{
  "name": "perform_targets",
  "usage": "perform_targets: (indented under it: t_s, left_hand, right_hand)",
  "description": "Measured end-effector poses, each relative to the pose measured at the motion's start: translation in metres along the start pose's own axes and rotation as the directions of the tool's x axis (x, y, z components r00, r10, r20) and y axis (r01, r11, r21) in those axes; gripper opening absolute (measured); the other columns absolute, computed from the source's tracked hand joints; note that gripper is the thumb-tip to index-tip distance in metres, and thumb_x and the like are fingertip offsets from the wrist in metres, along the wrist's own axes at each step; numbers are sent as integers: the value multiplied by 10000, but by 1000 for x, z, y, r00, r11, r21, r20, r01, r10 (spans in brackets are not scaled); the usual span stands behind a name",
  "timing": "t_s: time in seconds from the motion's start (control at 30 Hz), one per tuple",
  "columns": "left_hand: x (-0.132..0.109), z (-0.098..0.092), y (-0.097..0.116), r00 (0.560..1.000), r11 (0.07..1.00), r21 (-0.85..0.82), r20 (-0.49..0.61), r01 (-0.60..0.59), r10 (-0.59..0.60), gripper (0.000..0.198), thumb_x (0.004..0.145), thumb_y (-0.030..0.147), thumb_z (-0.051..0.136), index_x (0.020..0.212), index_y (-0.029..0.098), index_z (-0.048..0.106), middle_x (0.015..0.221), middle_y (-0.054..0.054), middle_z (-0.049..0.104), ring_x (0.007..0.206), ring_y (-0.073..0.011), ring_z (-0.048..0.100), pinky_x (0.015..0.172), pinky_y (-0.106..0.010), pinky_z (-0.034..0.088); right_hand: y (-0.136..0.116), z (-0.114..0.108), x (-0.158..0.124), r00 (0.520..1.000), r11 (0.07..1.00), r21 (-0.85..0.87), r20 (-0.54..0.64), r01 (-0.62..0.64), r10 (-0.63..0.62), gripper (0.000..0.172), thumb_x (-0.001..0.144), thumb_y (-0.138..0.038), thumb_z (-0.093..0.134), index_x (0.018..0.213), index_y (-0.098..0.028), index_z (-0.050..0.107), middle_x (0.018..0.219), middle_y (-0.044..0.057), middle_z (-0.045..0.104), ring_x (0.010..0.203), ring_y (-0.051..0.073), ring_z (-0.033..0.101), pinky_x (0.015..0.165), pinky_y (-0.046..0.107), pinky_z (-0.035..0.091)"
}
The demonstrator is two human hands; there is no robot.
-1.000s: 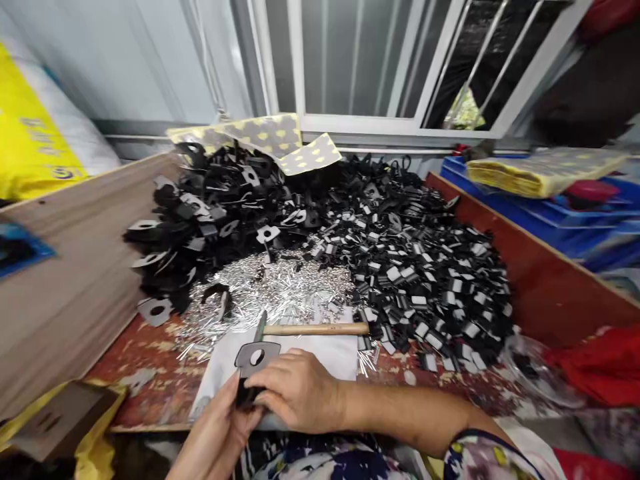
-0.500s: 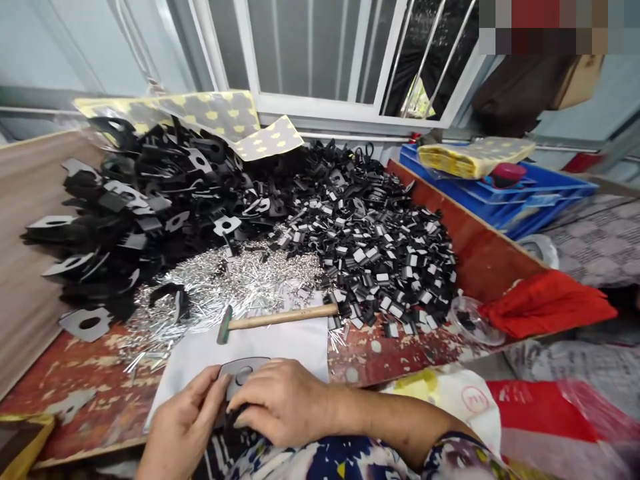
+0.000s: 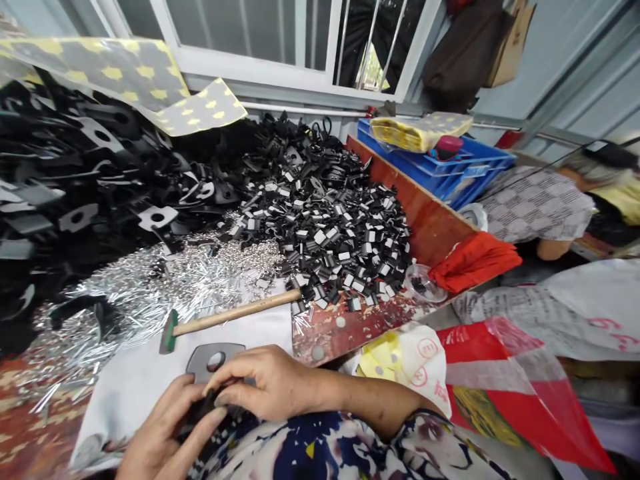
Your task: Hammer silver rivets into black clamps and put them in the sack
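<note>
Red print on white bag [image 3: 426, 357], illegible, nothing else readable

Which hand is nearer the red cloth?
Right. The right hand is down-left of the red cloth; the left hand lies farther left, beyond the right one. Both hold a black part.

Hammer [image 3: 235, 312]: smooth wooden handle. Behind the hammer, pins [image 3: 145, 293]: glossy metal. Right of it, clips [image 3: 335, 227]: matt black plastic. In front, plate [image 3: 197, 359]: smooth matt grey. Beneath, tabletop [image 3: 345, 327]: rough flaking red paint.
</note>
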State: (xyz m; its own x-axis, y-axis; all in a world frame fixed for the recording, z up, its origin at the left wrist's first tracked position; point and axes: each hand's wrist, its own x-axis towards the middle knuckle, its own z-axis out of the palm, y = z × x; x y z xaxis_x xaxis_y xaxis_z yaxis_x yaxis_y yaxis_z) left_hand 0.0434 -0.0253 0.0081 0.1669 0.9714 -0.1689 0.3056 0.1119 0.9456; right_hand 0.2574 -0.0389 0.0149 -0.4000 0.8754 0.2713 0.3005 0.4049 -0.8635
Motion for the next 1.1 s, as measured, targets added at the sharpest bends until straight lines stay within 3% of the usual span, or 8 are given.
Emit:
perform_targets:
  t_s: [0.1, 0.23, 0.33, 0.43, 0.57, 0.77, 0.9, 1.1]
  left_hand:
    - [13, -4, -8, 999, 998, 48, 14, 39, -39, 332, 500, 487, 949, 736, 299, 809, 1081, -52, 726, 1209, -400, 568, 1021, -334, 514]
    - [24, -7, -11, 996, 993, 81, 13, 82, -83, 304, 544, 482, 928, 756, 291, 825, 1090, -61, 734, 1173, -393, 594, 946, -322, 529]
    - [24, -2, -4, 999, 998, 60, 38, 5, -7, 240, 596, 466, 908, 634, 269, 778, 908, -71, 709, 1010, -342, 634, 859, -306, 532]
    - [22, 2, 6, 997, 998, -65, 72, 18, -13, 310, 687, 491, 857, 575, 228, 735, 838, -67, 660, 840, -267, 610, 692, -274, 517]
    - [14, -10, 11, 976, 912, -368, -44, 183, -214, 328, 664, 505, 888, 752, 198, 813, 1063, -70, 688, 780, -200, 584, 652, -257, 507]
    - [-8, -43, -1, 915, 823, -544, -225, 166, -333, 456, 504, 453, 992, 853, 199, 843, 1249, -89, 698, 1137, -280, 607, 791, -241, 537]
    - [-23, -58, -8, 893, 730, -661, -208, 173, -400, 497, 536, 482, 982, 907, 185, 839, 1101, -93, 769, 962, -245, 675, 747, -272, 573]
    - [-37, -77, -9, 874, 629, -758, -173, 176, -453, 481, 573, 433, 971, 954, 178, 825, 1098, -106, 799, 996, -292, 716, 764, -311, 619]
  right_hand:
    - [8, -29, -17, 980, 967, -231, -188, -110, 66, 259, 1021, -267, 563, 1253, -199, 655, 1206, 54, 732, 1064, 146, 686, 963, 282, 528]
    - [36, -95, -61, 803, 703, -534, -589, -470, 90, 218, 1019, -253, 545, 1172, -185, 686, 1128, 94, 727, 1060, 229, 648, 975, 410, 507]
    - [66, -133, -94, 819, 505, -684, -567, -527, 86, 216, 981, -248, 572, 1123, -150, 701, 1046, 130, 716, 1011, 288, 625, 927, 449, 509]
    - [85, -150, -103, 848, 501, -735, -530, -457, -4, 282, 998, -197, 476, 1173, -167, 695, 1027, 117, 714, 987, 280, 636, 895, 429, 521]
    - [66, -132, -77, 814, 688, -632, -571, -357, -103, 257, 1013, -258, 512, 1196, -223, 688, 1085, 86, 728, 992, 244, 680, 931, 390, 525]
    - [34, -42, 10, 965, 930, -359, -260, -77, -20, 198, 981, -213, 561, 1066, -228, 740, 991, 47, 732, 920, 187, 701, 826, 298, 564]
    - [40, -14, 38, 988, 885, -459, -155, -82, 12, 179, 975, -195, 587, 1084, -209, 727, 990, 55, 714, 897, 191, 691, 818, 310, 555]
    - [37, -38, 25, 999, 680, -732, 25, 44, -38, 258, 983, -108, 531, 1107, -214, 731, 993, 72, 735, 970, 225, 667, 848, 347, 538]
